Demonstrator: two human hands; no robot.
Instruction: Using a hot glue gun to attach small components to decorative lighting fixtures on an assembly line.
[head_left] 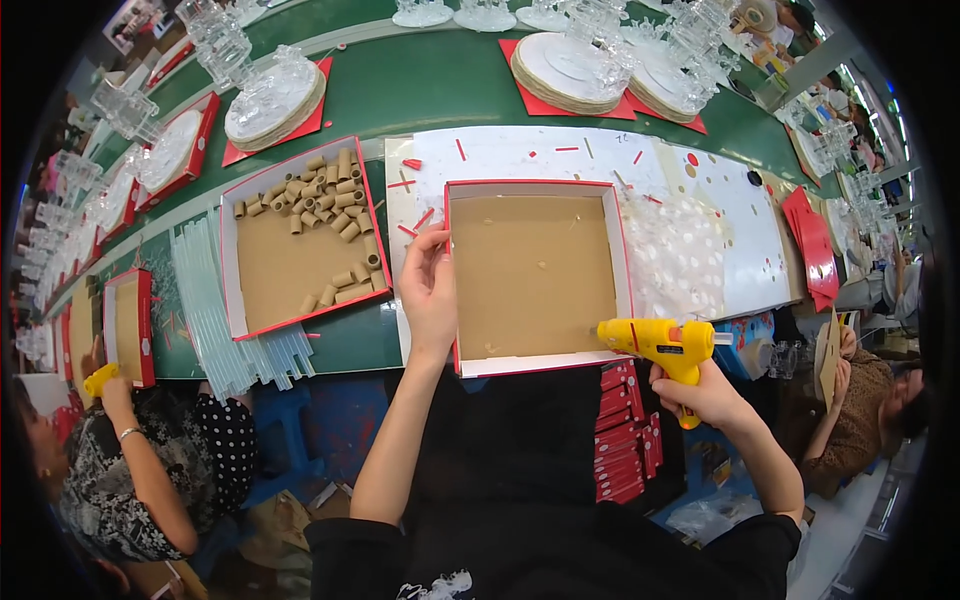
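A shallow square box (530,255) with red edges, white inner walls and a brown cardboard bottom lies before me on the white work sheet. Small pale blobs dot its bottom. At its left wall, my left hand (428,295) has its fingers curled over the rim. A yellow hot glue gun (655,340) is gripped by my right hand (705,392), its nozzle pointing left over the box's lower right corner. Whether the nozzle touches the cardboard, I cannot tell. A whitish glue stick (722,339) pokes from the gun's rear.
Left stands a red-edged box (305,265) of short cardboard tubes (348,198), beside long translucent sticks (205,300). White-spotted clear plastic (680,255) lies right of my box. Round board stacks (275,105) line the green table (420,80). Co-workers sit on both sides; the left one's hand holds a yellow tool (100,379).
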